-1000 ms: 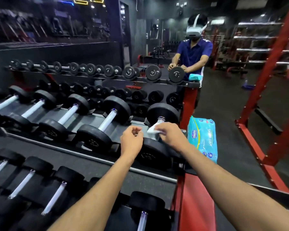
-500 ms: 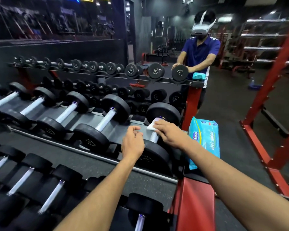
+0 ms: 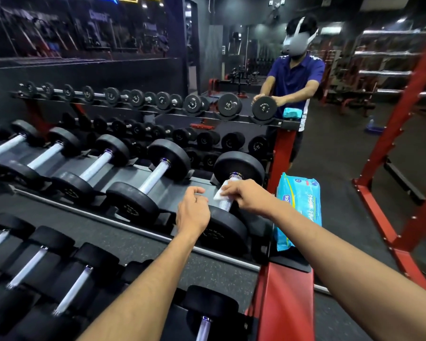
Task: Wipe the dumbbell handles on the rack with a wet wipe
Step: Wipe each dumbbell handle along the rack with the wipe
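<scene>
Two hands worked at the end dumbbell (image 3: pixel 228 205) on the upper shelf of the rack (image 3: pixel 231 260), and the single head view showed both from above. The right hand (image 3: pixel 247 196) lay over the dumbbell's handle (image 3: pixel 226 205), its fingers (image 3: pixel 231 187) curled down onto a white wipe (image 3: pixel 219 193) and pinching it against the knurled metal. The wipe sat at the fingertips, on the far half of the handle, close to the far weight; bare metal showed just nearer than the fingers, toward the near weight. The left hand (image 3: pixel 193 212) hovered just left of the handle with its fingers (image 3: pixel 197 191) loosely curled and holding nothing; whether its heel touched the near weight could not be told.

To do this step well, the wipe probably needed to wrap further round the handle, since only the top face seemed covered. A twisting stroke along the whole length, from the far collar back to the near weight, would likely reach the knurling better than a flat rub. The idle left hand could steady the near weight so the dumbbell did not roll in its cradle.

Just right of the right hand's fingers stood a blue pack of wet wipes (image 3: pixel 299 207) at the end of the rack, handy for a fresh sheet. Left of the fingers, a row of other dumbbells (image 3: pixel 153 179) waited along the shelf. Beyond the fingers, another person (image 3: pixel 294 77) stood at a second rack.
</scene>
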`<state>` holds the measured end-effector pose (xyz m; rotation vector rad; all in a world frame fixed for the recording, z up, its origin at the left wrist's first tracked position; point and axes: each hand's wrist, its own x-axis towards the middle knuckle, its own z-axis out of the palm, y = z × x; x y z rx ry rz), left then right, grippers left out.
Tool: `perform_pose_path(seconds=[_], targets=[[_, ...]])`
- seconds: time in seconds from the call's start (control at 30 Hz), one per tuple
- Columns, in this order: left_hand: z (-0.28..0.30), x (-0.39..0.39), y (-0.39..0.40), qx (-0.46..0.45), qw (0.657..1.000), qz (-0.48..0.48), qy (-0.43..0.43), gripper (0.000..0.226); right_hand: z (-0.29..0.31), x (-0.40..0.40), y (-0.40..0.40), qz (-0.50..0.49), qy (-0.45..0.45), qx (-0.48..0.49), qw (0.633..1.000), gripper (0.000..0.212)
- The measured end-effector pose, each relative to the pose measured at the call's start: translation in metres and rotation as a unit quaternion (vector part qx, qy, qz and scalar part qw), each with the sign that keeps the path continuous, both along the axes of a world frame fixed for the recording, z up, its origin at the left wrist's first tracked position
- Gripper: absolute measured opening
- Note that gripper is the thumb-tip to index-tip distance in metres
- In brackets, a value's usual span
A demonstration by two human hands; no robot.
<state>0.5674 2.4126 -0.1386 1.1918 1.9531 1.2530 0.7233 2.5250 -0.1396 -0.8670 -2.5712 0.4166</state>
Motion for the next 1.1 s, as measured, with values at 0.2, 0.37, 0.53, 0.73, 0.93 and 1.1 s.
perform_pose_path(seconds=[0.2,0.37,0.53,0.73,0.93,1.1], targets=[[-0.004,-0.001,0.004,-0.005,1.000,0.008,0.009,0.033,0.001,0.002,-0.017,0.039,-0.029,-0.134,0.990,0.043],[-0.004,-0.002,0.006,-0.012,1.000,0.007,0.007,0.031,0.005,0.002,0.015,-0.037,0.002,-0.001,0.999,0.043],[-0.006,-0.004,0.007,-0.009,1.000,0.009,0.001,0.034,0.001,-0.005,-0.011,-0.012,-0.012,-0.088,0.996,0.047],[-0.007,-0.002,0.007,-0.004,1.000,0.014,0.004,0.037,0.006,0.000,-0.010,0.029,-0.046,-0.083,0.995,0.045],[-0.007,-0.004,0.007,-0.010,1.000,0.012,0.008,0.036,0.005,-0.003,0.022,-0.070,-0.037,0.006,0.997,0.060],[-0.010,-0.005,0.010,-0.004,1.000,0.015,0.010,0.035,-0.005,-0.005,-0.024,-0.008,-0.061,-0.037,0.997,0.050]])
